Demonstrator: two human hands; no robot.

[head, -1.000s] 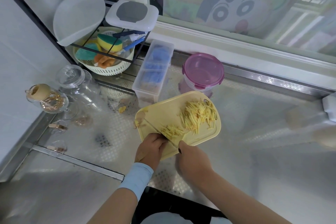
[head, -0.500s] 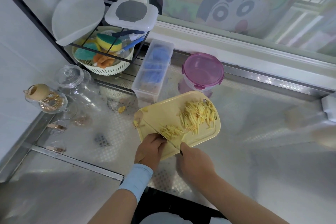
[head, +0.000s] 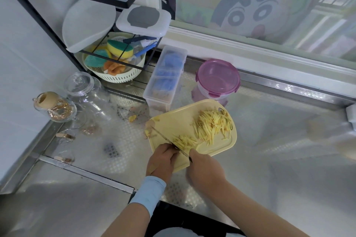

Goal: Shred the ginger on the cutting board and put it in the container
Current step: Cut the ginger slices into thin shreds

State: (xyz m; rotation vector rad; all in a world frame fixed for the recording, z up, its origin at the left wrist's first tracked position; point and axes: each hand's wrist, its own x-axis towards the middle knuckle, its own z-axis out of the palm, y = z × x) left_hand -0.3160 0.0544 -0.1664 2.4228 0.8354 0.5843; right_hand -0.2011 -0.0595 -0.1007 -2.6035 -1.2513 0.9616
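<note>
Step in hand: shredding, not done yet, nothing transferred. My right hand [head: 204,169] is wrapped around the handle of the knife [head: 163,136]; the handle is mostly hidden and the hand is blurred, but the grip reads as clamped. The blade lies diagonally across the near left part of the cutting board [head: 173,121]. My left hand [head: 160,160] sits just beside the blade on its left, fingers curled down toward the board. Whatever they pin is hidden, so I cannot tell if there is ginger under them.

The ginger: a big pile of shreds [head: 212,123] on the far right of the board, a small fresh pile [head: 184,140] touching the blade's right side, and a few scraps [head: 149,123] at the left edge.

The pink-lidded container [head: 217,77] stands just behind the board with its lid on; I guess it's the target, though a clear box [head: 165,77] is beside it.

Next, by my judgement: finish the last cuts with the left fingers tucked back from the blade, put the knife down, open the lid, then gather the shreds and move them in without spilling.
</note>
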